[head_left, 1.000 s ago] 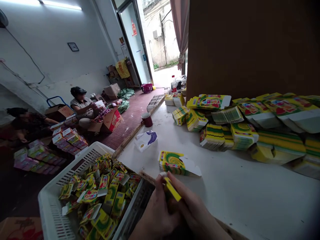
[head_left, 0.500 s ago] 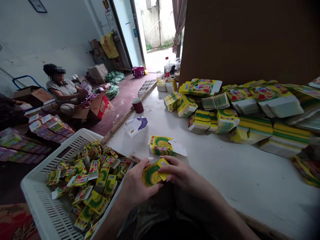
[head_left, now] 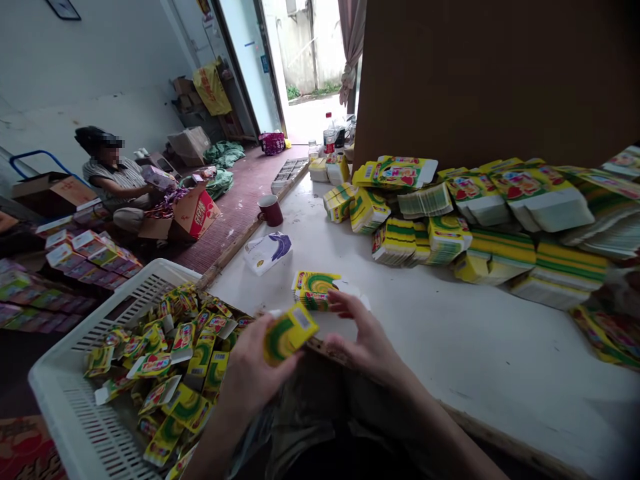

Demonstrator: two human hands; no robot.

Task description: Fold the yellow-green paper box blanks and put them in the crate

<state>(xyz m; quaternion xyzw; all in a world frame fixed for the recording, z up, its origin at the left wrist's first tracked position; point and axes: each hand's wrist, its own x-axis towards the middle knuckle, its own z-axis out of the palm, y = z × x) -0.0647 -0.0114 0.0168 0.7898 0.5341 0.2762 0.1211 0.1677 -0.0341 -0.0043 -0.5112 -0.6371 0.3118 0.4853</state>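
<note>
My left hand (head_left: 253, 373) grips a small folded yellow-and-green carton (head_left: 289, 333), held above the table's near edge beside the white basket (head_left: 65, 413). My right hand (head_left: 361, 333) is free of the carton, fingers spread, and hovers next to a small stack of flat yellow-green cartons (head_left: 314, 289) lying on the white table (head_left: 450, 347). The basket at my left holds several folded cartons of the same kind.
Big piles of flat cartons (head_left: 500, 220) line the table's far side against a brown board (head_left: 490, 73). A dark red mug (head_left: 271, 210) and a white-blue packet (head_left: 267, 252) sit near the table's left edge. A seated person (head_left: 117, 183) works among boxes on the floor.
My right hand has let go of the carton and moved toward the small stack. My left hand has carried the carton left, toward the basket.
</note>
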